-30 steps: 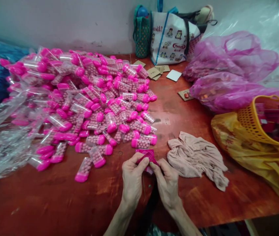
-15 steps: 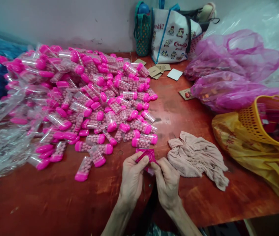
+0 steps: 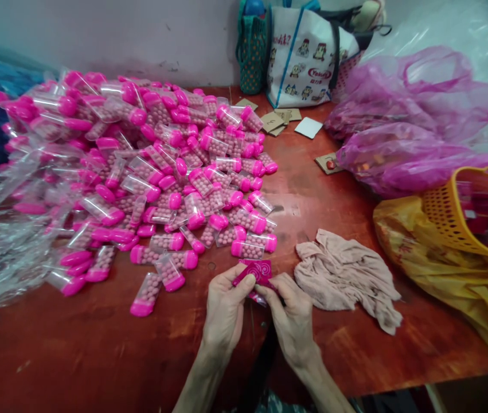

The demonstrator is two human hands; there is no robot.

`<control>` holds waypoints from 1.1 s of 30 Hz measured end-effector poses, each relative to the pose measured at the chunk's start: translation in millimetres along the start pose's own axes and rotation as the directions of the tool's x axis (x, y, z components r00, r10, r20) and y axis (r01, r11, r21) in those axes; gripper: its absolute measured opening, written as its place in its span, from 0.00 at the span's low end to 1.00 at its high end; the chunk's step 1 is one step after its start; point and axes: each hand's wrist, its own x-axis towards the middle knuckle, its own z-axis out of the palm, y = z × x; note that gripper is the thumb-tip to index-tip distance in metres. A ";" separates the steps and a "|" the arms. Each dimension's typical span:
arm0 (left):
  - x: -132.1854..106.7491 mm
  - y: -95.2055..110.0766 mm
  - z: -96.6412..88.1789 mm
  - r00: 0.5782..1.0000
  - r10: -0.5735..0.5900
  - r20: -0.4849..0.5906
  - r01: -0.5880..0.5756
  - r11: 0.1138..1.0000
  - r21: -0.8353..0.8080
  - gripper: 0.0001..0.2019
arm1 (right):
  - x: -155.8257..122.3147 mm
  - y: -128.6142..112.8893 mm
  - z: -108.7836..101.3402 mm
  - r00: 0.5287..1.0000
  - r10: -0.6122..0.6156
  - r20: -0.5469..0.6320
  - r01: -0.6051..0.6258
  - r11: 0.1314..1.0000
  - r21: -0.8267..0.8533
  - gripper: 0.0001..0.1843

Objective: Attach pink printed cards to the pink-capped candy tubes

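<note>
A small magenta printed card piece point(image 3: 261, 271) with a swirl pattern is held between both hands, low in the middle of the view. My left hand point(image 3: 225, 307) pinches its left side, thumb on top. On its right edge, the thumb and fingers of my right hand point(image 3: 291, 315) are closed. Something shiny shows beneath the card, partly hidden by the fingers. Just beyond lie clear containers point(image 3: 250, 246) with bright pink ends, filled with pink beads; a large heap of them point(image 3: 153, 166) spreads to the left. Right of my right hand rests a crumpled beige cloth point(image 3: 347, 275).
Clear plastic wrap point(image 3: 15, 269) lies at left. At the right are purple bags point(image 3: 398, 115) and a yellow basket point(image 3: 444, 209) of dark red pieces in a yellow bag point(image 3: 433, 275). Cardboard pieces point(image 3: 272, 122) and a white tote bag point(image 3: 301, 63) stand behind on the red table point(image 3: 97, 355).
My left hand has shifted slightly left, and the card has tilted so that more of its swirl face shows. My right hand stays at its right edge. The view has moved a little.
</note>
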 end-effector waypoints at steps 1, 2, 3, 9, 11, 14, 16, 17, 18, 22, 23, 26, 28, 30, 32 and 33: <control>0.2 -0.4 0.0 1.000 0.000 -0.003 0.000 1.000 0.003 0.05 | -0.3 0.2 0.0 1.000 -0.023 0.000 0.023 0.999 -0.028 0.09; 0.5 -0.8 -0.1 1.000 -0.003 -0.007 0.003 1.000 0.005 0.06 | -0.5 0.4 0.0 0.999 -0.052 0.002 0.052 0.997 -0.057 0.09; 0.7 -1.1 -0.4 1.000 -0.007 -0.008 0.007 1.000 0.004 0.06 | -0.6 0.5 0.0 0.997 -0.081 0.005 0.081 0.993 -0.085 0.10; 2.3 -0.3 -4.2 0.997 -0.028 -0.072 0.027 1.000 -0.016 0.05 | -1.3 -3.1 1.2 0.982 -0.184 0.029 0.186 0.970 -0.155 0.09; 2.5 0.8 -5.4 0.994 -0.019 -0.110 0.017 1.000 -0.022 0.05 | -2.4 -4.7 2.5 0.980 -0.201 0.007 0.200 0.971 -0.128 0.05; 2.3 0.6 -5.9 0.989 0.031 -0.147 -0.032 0.999 -0.005 0.04 | -3.8 -4.9 4.5 0.984 -0.165 -0.065 0.158 0.983 -0.092 0.10; 1.7 -1.2 -5.0 0.989 0.062 -0.138 -0.060 0.998 0.021 0.02 | -3.9 -4.0 5.4 0.991 -0.101 -0.090 0.096 0.994 -0.059 0.09; 1.4 -2.2 -4.3 0.990 0.072 -0.124 -0.069 0.997 0.029 0.02 | -3.7 -3.4 5.6 0.993 -0.070 -0.090 0.067 0.997 -0.036 0.06; 1.0 -3.2 -3.5 0.991 0.077 -0.111 -0.074 0.997 0.033 0.02 | -3.4 -3.0 5.8 0.995 -0.046 -0.085 0.045 0.999 -0.013 0.03; 0.4 -4.3 -2.7 0.992 0.075 -0.100 -0.071 0.997 0.039 0.02 | -1.8 -2.0 5.0 0.998 -0.006 -0.064 0.009 0.999 0.054 0.06; 0.6 -3.7 -3.8 0.993 0.069 -0.099 -0.064 0.997 0.052 0.02 | -1.4 -1.8 4.5 0.998 -0.008 -0.064 0.012 0.998 0.063 0.06; 2.4 -0.8 -9.7 0.995 0.059 -0.078 -0.051 0.994 0.097 0.05 | -0.4 -0.5 2.3 0.998 -0.032 -0.062 0.036 0.998 0.050 0.08; 3.9 0.8 -13.9 0.996 0.059 -0.066 -0.051 0.992 0.114 0.05 | 0.4 0.8 0.6 0.998 -0.050 -0.040 0.051 0.999 0.018 0.10; 5.0 1.8 -16.5 0.994 0.068 -0.087 -0.058 0.993 0.106 0.05 | 1.2 1.9 -0.7 0.998 -0.068 -0.002 0.068 0.998 -0.016 0.11; 5.5 2.3 -17.4 0.990 0.070 -0.120 -0.059 0.994 0.095 0.07 | 1.8 2.8 -1.1 0.996 -0.081 0.038 0.083 0.995 -0.048 0.12; 5.6 2.5 -17.5 0.989 0.075 -0.131 -0.063 0.994 0.093 0.10 | 1.9 3.0 -1.0 0.995 -0.085 0.052 0.088 0.994 -0.064 0.13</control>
